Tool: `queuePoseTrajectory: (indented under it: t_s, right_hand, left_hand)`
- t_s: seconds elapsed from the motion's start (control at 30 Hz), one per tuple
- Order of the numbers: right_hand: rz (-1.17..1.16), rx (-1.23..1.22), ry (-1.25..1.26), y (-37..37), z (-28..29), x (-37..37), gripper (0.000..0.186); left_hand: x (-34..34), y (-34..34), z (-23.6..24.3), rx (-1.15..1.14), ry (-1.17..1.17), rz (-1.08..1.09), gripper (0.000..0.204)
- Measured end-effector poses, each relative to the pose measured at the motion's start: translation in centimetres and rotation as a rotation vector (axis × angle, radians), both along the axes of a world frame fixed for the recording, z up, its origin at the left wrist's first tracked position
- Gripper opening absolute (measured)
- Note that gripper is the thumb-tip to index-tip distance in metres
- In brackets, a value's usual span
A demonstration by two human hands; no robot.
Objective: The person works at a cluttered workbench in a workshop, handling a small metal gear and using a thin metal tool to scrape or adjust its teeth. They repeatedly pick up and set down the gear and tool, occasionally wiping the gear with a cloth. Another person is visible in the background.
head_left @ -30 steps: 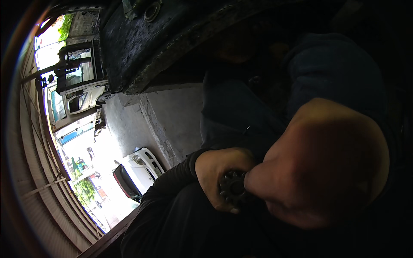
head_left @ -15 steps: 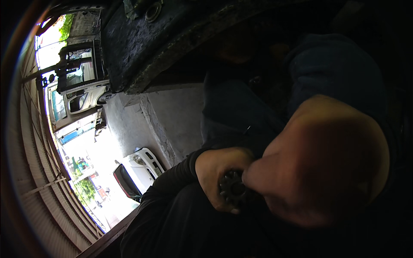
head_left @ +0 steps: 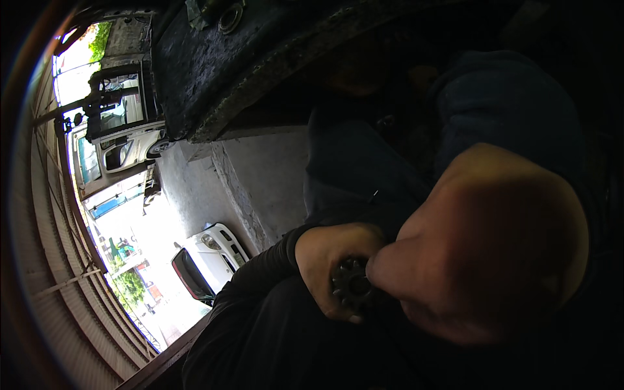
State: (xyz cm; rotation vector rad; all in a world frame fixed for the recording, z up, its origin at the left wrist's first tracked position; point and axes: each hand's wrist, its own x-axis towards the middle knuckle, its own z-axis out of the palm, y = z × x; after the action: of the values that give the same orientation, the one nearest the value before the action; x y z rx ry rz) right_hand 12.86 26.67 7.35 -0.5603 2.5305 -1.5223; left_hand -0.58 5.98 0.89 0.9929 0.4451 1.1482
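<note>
A small dark toothed gear (head_left: 351, 283) with a round hole in its middle sits in my left hand (head_left: 320, 263). The fingers of that hand curl around it from the left. My right hand (head_left: 481, 260) looms large, dark and blurred close to the camera, its fingers bent inward. One fingertip of it overlaps the gear's right edge, and it seems to touch there. Whatever is inside the right hand is hidden in shadow. A dark sleeve (head_left: 260, 260) covers my left arm, and blue cloth (head_left: 351, 162) lies beyond the hands.
Above the hands spreads a grimy dark surface (head_left: 208, 71) with a curved edge, bearing a metal ring (head_left: 231, 18). Grey concrete floor (head_left: 195, 175) shows at the left. Farther off stand a white car (head_left: 211, 260) and a pale van (head_left: 133, 149), beside a ribbed roof (head_left: 49, 279).
</note>
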Motion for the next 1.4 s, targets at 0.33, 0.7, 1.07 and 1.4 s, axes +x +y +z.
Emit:
queuePoseTrajectory:
  t_s: [0.33,0.7,1.07,1.4]
  right_hand:
    - [-0.003,-0.019,-0.004,-0.1,-0.3,0.1,0.011]
    - [-0.002,-0.026,0.008,-0.1,-0.4,0.1,0.013]
    - [-0.012,-0.047,-0.022,-0.4,-0.3,0.2,0.015]
    - [0.007,-0.059,-0.073,0.4,2.7,-1.5,0.015]
  left_hand:
    - [-0.1,0.1,0.3,-0.014,0.024,0.001,0.039]
    - [-0.3,0.1,0.4,-0.025,0.054,-0.036,0.037]
    - [0.2,-0.2,0.1,0.0,0.022,0.015,0.038]
    - [0.3,-0.2,0.1,0.009,0.029,0.022,0.04]
